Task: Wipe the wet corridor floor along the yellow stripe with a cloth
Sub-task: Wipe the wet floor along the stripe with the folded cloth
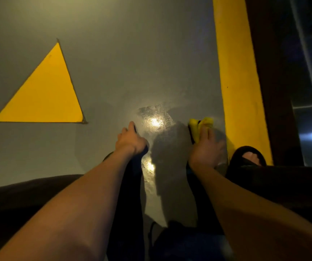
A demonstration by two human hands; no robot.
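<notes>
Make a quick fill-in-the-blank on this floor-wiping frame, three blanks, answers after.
1. The right hand presses a ____ cloth on the floor.
2. The cloth lies just ____ of the yellow stripe.
3. The yellow floor marking beyond the left hand is shaped like a ____.

Answers: yellow; left; triangle

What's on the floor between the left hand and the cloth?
In the head view, only wet grey floor: a glossy patch with light glare, between the left hand and the yellow cloth under the right hand.
</notes>
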